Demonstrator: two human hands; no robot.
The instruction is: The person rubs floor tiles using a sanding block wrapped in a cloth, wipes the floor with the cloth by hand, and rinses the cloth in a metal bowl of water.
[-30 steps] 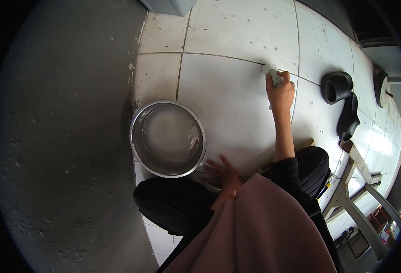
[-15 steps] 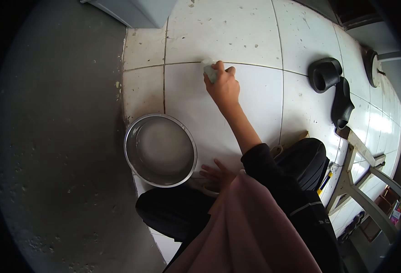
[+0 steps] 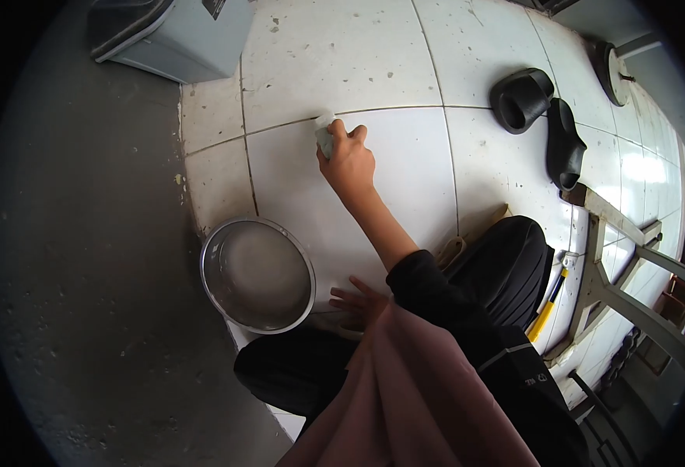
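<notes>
My right hand (image 3: 347, 162) reaches forward and is closed around a small pale greenish-white wad (image 3: 324, 137), which rests on the floor tile at a grout line. Whether the wad is cloth or sponge I cannot make out. Close to my body, my left hand (image 3: 358, 301) lies on the white tile with its fingers spread, partly hidden by the pink fabric hanging in front. Left of that hand sits a round metal basin (image 3: 305, 292) with cloudy whitish liquid inside.
A grey bin (image 3: 194, 43) stands at the upper left, beside the dark grey floor (image 3: 85, 257). Black slides (image 3: 566, 148) lie on the right. Nearer are a whitish wooden frame (image 3: 591, 292) and a yellow-and-black handle (image 3: 546, 311). Specks dot the far tiles.
The camera view has shifted, showing more of the bin and the yellow handle. My right hand keeps its grip on the wad near the same grout line. My left hand stays on the tile.
</notes>
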